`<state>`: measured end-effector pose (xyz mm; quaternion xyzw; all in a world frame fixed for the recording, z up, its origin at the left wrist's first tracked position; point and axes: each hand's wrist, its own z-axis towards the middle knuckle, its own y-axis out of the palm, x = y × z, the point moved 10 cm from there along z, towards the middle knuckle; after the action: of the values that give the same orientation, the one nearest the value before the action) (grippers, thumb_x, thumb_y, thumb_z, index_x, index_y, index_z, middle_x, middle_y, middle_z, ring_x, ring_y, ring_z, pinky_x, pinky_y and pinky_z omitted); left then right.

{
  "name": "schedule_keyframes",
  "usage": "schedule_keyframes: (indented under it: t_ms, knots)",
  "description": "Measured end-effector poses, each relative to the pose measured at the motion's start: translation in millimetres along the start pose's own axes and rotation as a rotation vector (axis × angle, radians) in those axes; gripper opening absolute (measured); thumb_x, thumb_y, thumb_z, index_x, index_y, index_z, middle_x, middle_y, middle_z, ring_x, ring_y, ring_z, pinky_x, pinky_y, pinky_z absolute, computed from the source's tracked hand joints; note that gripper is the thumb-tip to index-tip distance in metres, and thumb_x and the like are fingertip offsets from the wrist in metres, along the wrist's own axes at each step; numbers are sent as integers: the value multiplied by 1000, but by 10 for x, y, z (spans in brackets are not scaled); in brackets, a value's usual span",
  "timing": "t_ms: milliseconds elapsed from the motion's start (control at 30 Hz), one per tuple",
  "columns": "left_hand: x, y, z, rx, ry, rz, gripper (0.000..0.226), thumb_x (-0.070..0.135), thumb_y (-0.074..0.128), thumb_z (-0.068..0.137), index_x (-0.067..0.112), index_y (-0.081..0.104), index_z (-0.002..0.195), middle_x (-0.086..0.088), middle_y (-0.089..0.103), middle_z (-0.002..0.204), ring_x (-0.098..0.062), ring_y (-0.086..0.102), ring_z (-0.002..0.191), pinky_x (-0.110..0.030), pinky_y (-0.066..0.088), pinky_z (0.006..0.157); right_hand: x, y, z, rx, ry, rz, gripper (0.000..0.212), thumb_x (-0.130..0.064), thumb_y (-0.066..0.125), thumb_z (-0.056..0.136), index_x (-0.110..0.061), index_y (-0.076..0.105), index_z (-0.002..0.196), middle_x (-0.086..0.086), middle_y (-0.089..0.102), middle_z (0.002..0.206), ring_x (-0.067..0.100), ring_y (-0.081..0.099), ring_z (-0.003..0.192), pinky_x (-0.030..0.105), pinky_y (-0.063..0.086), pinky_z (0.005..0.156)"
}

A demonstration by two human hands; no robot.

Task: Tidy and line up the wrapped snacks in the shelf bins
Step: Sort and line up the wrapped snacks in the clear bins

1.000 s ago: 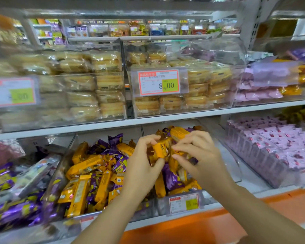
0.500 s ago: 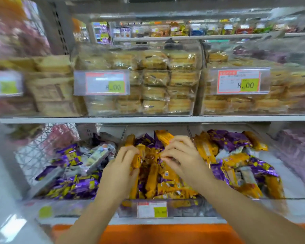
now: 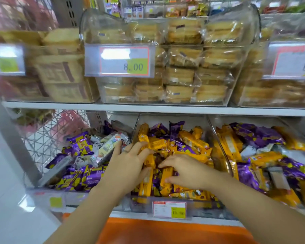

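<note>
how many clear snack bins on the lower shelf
3: left bin of purple and white packs, middle bin of mostly yellow packs, right bin of mixed yellow and purple. More may lie off frame.

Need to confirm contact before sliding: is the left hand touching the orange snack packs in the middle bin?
Touching. The head view shows the left hand with fingers spread flat on the orange snack packs, no gap.

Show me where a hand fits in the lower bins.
Roomiest: right side of the right bin, where the floor looks bare between the purple wrappers and the wall. A slim gap runs behind the pile in the middle bin, under the shelf edge. Crowded: that bin's front, with left hand and right hand among yellow bars.
</note>
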<state>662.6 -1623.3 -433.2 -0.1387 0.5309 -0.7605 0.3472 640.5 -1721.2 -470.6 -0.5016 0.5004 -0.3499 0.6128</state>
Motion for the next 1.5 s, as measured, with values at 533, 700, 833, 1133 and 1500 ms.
schedule_keyframes:
  t_ms: [533,700,833,1133,1500]
  knots:
    - [-152,193,-174,-172,51,-138,45,72,39,78,47,67,102,3,55,134,-25,47,130,-65,32,102,-76,3,175,162,209,-355,48,-53,53,84,-34,46,128,-4,60,118,22,41,118,41,24,97]
    - [-121,193,-176,-295,60,-30,61,78,47,70,48,56,122,-1,31,153,-28,23,144,-67,11,110,-20,-284,20,369,259,-159,25,-46,55,87,-34,65,106,-8,64,94,13,48,108,33,28,95]
    - [-34,266,-133,-485,44,104,71,71,49,79,45,31,143,4,-8,160,-22,-11,147,-65,-11,110,77,-666,-361,652,296,112,16,-38,64,83,-30,67,97,-12,60,82,9,54,91,27,42,74]
    - [235,306,105,-414,-45,276,79,77,30,82,28,32,144,-6,-13,160,-33,11,144,-66,-1,110,699,-967,-1529,1074,443,296,22,-11,64,86,-28,56,97,-8,50,68,6,50,56,15,36,51]
    - [315,55,126,-132,103,166,34,50,85,55,27,72,77,-6,67,115,-30,65,104,-71,41,89,917,-889,-1639,874,582,-30,33,-8,65,84,-18,67,116,2,57,130,27,54,110,40,43,92]
